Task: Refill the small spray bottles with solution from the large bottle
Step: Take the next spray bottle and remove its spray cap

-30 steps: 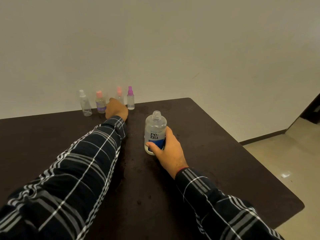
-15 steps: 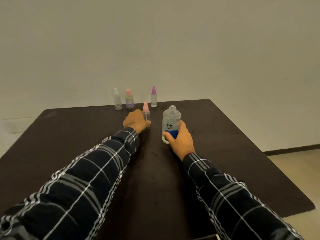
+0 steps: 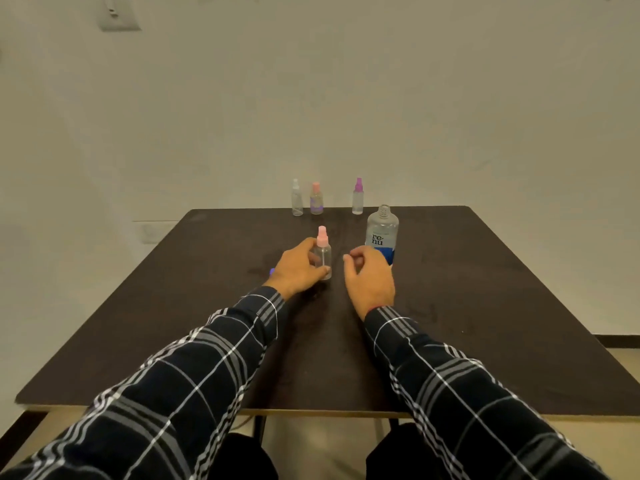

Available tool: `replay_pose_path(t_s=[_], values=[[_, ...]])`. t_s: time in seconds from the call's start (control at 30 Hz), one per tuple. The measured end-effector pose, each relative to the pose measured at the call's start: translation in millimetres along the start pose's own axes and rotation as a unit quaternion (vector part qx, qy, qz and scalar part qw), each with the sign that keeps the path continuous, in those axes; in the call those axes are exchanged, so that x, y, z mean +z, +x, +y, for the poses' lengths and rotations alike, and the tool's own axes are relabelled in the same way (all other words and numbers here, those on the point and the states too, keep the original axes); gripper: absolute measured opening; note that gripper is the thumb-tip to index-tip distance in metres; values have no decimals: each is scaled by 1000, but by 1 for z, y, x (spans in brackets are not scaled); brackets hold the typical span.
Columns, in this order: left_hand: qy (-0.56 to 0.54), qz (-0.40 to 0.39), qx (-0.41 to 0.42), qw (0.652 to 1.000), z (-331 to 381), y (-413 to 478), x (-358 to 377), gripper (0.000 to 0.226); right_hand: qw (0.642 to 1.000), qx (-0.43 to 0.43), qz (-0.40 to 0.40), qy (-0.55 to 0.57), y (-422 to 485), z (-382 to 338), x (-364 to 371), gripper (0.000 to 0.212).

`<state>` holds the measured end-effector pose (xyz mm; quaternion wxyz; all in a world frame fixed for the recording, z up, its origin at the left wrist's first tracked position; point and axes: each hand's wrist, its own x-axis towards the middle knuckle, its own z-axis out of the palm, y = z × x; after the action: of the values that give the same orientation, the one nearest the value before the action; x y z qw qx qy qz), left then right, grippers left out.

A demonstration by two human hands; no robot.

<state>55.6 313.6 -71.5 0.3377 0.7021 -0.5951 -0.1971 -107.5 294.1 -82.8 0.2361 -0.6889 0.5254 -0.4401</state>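
Your left hand (image 3: 298,268) wraps thumb and fingers round the pink-capped spray bottle (image 3: 323,252), which stands upright on the table (image 3: 485,306), while your right hand (image 3: 369,275) hovers just beside it, fingers loosely curled and holding nothing that shows. The large bottle (image 3: 382,233) stands uncapped just beyond your right knuckles, and that is the likeliest trouble: a careless reach forward could tip it and send solution across the dark top. The small bottle's spray head is on, so it looks due to come off before any pouring, and its narrow neck would make a fast pour overflow. Three more spray bottles, clear-capped (image 3: 296,202), pink-capped with a purple label (image 3: 316,199) and purple-capped (image 3: 358,197), line the far edge well beyond both hands; a shove there could drop them behind the table. Tabletop spreads wide outside either hand and back toward you, giving room to work.
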Motion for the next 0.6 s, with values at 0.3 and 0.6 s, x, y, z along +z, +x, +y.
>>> replay_pose_path(t_s=[0.3, 0.6], values=[[-100, 6, 11, 995, -8, -9, 21, 42, 988, 30, -124, 90, 17, -12, 14, 25], [-122, 30, 30, 992, -4, -9, 32, 33, 990, 47, -109, 74, 26, -10, 11, 18]])
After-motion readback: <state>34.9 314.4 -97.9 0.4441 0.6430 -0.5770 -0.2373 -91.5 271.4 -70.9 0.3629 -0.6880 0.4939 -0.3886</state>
